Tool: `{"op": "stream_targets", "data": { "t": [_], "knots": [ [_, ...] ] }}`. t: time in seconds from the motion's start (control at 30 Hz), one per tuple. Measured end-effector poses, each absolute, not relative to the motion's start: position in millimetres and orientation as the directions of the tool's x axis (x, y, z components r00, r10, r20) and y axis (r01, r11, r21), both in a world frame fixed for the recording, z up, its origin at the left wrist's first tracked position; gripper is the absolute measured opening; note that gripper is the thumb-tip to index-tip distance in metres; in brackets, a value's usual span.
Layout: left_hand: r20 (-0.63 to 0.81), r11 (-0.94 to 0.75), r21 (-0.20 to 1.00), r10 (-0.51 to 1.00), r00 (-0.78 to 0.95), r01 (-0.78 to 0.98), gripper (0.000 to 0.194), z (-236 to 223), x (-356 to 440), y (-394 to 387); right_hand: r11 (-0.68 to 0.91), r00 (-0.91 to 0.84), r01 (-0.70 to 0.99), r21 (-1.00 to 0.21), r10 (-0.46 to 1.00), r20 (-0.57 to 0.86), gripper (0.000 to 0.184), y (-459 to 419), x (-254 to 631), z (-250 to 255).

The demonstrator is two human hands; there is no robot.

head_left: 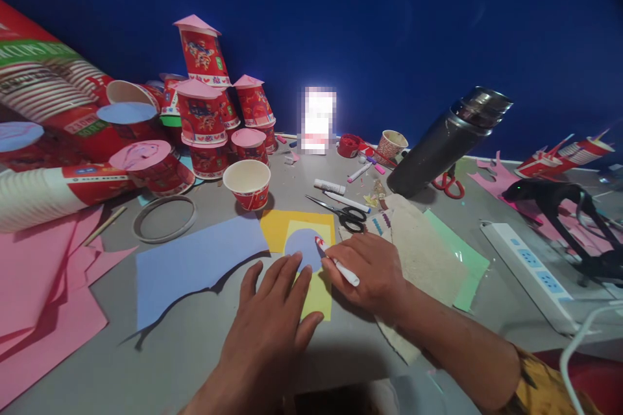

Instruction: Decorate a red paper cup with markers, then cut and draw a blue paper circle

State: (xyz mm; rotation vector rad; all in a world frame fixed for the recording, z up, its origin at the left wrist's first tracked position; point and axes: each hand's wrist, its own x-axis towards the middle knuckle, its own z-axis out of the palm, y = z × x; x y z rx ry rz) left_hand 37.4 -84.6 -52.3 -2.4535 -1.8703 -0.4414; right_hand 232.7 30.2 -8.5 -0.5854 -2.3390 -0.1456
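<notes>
My right hand (367,267) grips a white marker (347,272) with a red end, slanted over a round light-blue paper disc (300,246). My left hand (272,311) lies with fingers spread, its fingertips at the disc's lower edge. Beneath the disc is a pale yellow paper (317,301), partly hidden by both hands, with an orange-yellow sheet (273,227) behind it. To the left lies a larger light-blue sheet (195,262) with a curved cut edge. Black-handled scissors (351,217) rest just beyond my right hand.
Behind the papers stands a paper cup (247,185); stacked red cups (202,117) rise at the back left. A grey ring (164,219) and pink sheets (43,292) lie left. A dark thermos (438,149), red-handled scissors (448,185) and a power strip (528,275) are right.
</notes>
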Motion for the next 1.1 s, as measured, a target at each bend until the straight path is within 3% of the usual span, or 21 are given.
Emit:
{"op": "stream_targets", "data": {
  "t": [0.23, 0.63, 1.1],
  "knots": [
    [0.234, -0.272, 0.175, 0.945, 0.229, 0.946, 0.048, -52.7, 37.5, -84.5, 0.86, -0.595, 0.507, -0.063, 0.402, 0.697, 0.012, 32.2, 234.7, -8.1],
    [0.224, -0.276, 0.206, 0.947, 0.229, 0.939, 0.047, -46.3, 39.3, -85.6, 0.885, -0.601, 0.226, -0.407, 0.455, 0.657, 0.007, 35.4, 226.3, -17.2],
    [0.238, -0.268, 0.222, 0.947, 0.214, 0.937, 0.045, -47.2, 39.6, -86.7, 0.874, -0.61, 0.227, -0.429, 0.471, 0.637, 0.008, 39.2, 223.9, -19.7]
  ]
}}
